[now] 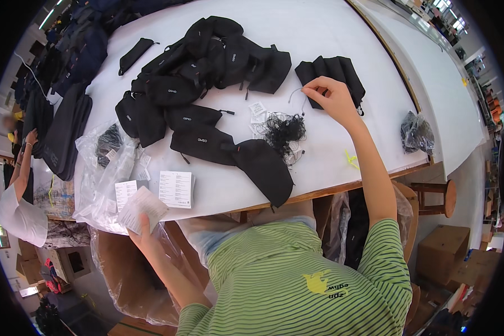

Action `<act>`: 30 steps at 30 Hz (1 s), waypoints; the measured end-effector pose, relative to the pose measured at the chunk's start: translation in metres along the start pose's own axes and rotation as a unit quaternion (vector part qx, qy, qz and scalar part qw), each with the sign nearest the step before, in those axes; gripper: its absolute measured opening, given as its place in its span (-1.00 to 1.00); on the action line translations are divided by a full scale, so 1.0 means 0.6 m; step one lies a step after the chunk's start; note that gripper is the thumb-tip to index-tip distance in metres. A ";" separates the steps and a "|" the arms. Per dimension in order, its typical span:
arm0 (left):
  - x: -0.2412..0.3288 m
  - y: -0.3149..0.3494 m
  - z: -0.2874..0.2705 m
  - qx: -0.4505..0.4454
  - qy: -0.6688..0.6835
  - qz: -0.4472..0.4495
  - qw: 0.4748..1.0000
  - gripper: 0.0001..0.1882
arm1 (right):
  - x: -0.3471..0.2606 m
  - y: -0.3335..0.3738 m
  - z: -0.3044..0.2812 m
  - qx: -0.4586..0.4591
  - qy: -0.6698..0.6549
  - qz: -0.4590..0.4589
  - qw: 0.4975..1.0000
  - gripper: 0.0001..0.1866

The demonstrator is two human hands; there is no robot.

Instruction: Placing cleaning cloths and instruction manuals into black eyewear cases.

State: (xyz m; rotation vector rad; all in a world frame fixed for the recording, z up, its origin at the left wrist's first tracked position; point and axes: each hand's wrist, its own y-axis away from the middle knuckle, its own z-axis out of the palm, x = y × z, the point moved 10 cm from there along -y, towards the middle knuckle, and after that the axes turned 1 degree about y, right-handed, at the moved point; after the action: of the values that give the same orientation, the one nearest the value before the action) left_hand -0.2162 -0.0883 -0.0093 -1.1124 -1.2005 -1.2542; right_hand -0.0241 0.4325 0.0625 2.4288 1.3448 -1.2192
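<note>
My left hand (144, 228) grips a white printed card (143, 208) at the table's near edge. Over the right part of the table, my right hand (333, 99) pinches a thin loop of cord (290, 98) between thumb and fingertips. Below that cord lies a tangled bunch of black strings (285, 133), with small white labels (257, 112) beside it. A stack of printed cards (176, 189) rests to the right of my left hand. Black zipped pouches (207, 140) are heaped across the middle, and a row of black pouches (341, 75) lies behind my right hand.
Clear plastic bags (103, 173) hang over the table's near left edge. A single black pouch (133, 55) lies far left; a bagged dark bundle (416, 133) sits at the right edge. Beyond are a wooden stool (449, 198), a cardboard box (443, 253) and another person (22, 215) at left.
</note>
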 end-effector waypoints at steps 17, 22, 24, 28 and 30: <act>-0.039 0.100 0.179 -0.313 0.002 -0.049 0.949 -0.36 | 0.182 0.288 -0.019 0.012 0.216 0.262 0.940 -0.77; -0.041 0.121 0.200 -0.312 0.012 -0.090 0.946 -0.51 | 0.200 0.261 -0.028 0.059 0.243 0.284 0.926 -0.76; -0.048 0.135 0.209 -0.325 -0.001 -0.096 0.941 -0.57 | 0.220 0.258 -0.034 0.068 0.259 0.317 0.910 -0.75; -0.056 0.170 0.226 -0.366 0.002 -0.112 0.924 -0.63 | 0.261 0.276 -0.029 0.061 0.279 0.393 0.874 -0.72; -0.067 0.177 0.226 -0.369 0.004 -0.123 0.921 -0.63 | 0.273 0.280 -0.018 0.053 0.263 0.407 0.873 -0.72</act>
State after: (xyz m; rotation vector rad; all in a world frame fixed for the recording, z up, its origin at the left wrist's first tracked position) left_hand -0.1127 0.0528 -0.0347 -1.5112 -0.8836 -1.9975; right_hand 0.1554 0.4449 -0.0883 3.0014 0.1638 -0.4311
